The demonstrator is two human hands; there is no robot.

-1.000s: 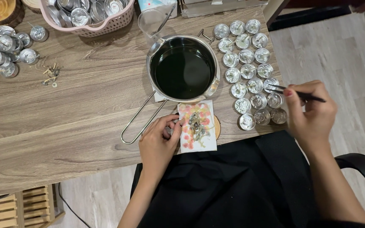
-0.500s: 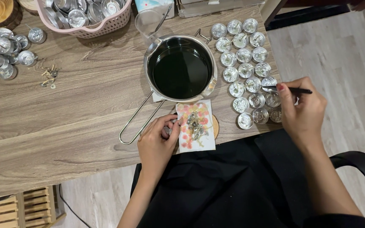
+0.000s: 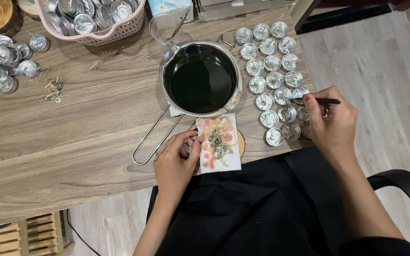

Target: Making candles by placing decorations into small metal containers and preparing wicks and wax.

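At the desk's (image 3: pixel 72 123) near edge, the left hand (image 3: pixel 174 163) rests with fingers curled, pinching the left border of a flowered paper slip (image 3: pixel 218 142) that carries a small heap of metal wick tabs (image 3: pixel 217 138). At twelve o'clock from it stands one saucepan (image 3: pixel 200 78) of dark liquid, wire handle pointing to seven o'clock. At three o'clock lies a grid of about twenty-one foil tealight cups (image 3: pixel 271 78), three across. The right hand (image 3: pixel 333 125), nearer these, is closed on black tweezers (image 3: pixel 316 101) lying nine-to-three, tips over a cup in the fifth row.
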